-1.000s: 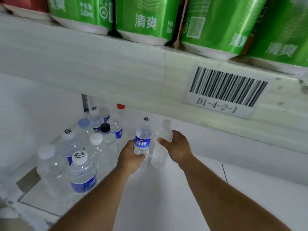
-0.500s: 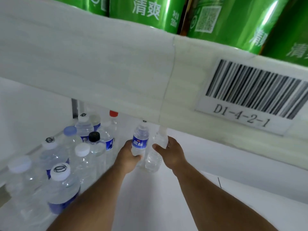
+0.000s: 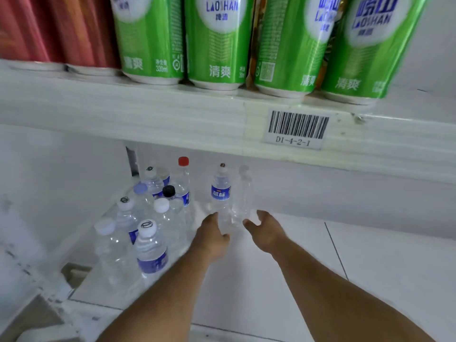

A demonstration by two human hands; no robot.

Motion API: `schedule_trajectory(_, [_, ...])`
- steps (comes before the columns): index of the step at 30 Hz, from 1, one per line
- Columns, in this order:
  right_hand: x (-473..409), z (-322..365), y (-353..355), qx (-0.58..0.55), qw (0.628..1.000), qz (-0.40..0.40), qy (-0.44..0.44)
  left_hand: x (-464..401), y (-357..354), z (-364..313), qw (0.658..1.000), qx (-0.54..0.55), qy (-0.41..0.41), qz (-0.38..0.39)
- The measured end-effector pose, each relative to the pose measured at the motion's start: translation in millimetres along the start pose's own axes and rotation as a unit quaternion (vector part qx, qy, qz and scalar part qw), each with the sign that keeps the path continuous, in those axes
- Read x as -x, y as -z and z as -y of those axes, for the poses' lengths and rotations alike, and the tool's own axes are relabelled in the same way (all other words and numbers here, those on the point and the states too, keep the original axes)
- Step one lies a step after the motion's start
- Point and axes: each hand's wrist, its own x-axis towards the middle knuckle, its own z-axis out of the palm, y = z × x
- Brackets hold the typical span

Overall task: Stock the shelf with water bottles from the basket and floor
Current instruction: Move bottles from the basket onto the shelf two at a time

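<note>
Both hands open, holding nothing — left hand (image 3: 212, 239) & right hand (image 3: 265, 230) just beside labelled bottle (image 3: 220, 193) & clear bottle (image 3: 243, 193); withdraw straight back, don't nudge them.

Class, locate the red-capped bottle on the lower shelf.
The red-capped bottle stands at the back of the bottle cluster, left of the blue-labelled bottle.

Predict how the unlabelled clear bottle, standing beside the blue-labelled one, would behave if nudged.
The clear bottle is tall and narrow, so it probably tips easily. It looks empty, so likely light. If it falls, its round body would probably roll.
</note>
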Motion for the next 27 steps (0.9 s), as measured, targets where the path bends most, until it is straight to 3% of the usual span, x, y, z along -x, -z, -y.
schedule_trajectory(6, [112.7,3.1,-22.6,0.197,0.979,0.031,0.039,99.7,38.6,5.1,0.964,-0.218,-0.108,0.105])
schedule_trajectory(9, [160.1,1.1,-38.0,0.260,0.964,0.036,0.049,142.6,53.7,16.1,0.943,-0.274,-0.127,0.138])
schedule_trajectory(20, [267.8,-19.9,-65.0,0.290,0.951,0.063,0.085,250.6,60.7,48.9,0.953,-0.250,-0.081,0.152])
schedule_trajectory(27, [327.9,-76.9,-86.8,0.247,0.959,0.111,0.085,321.6,15.8,76.6,0.949,-0.240,-0.033,0.200])
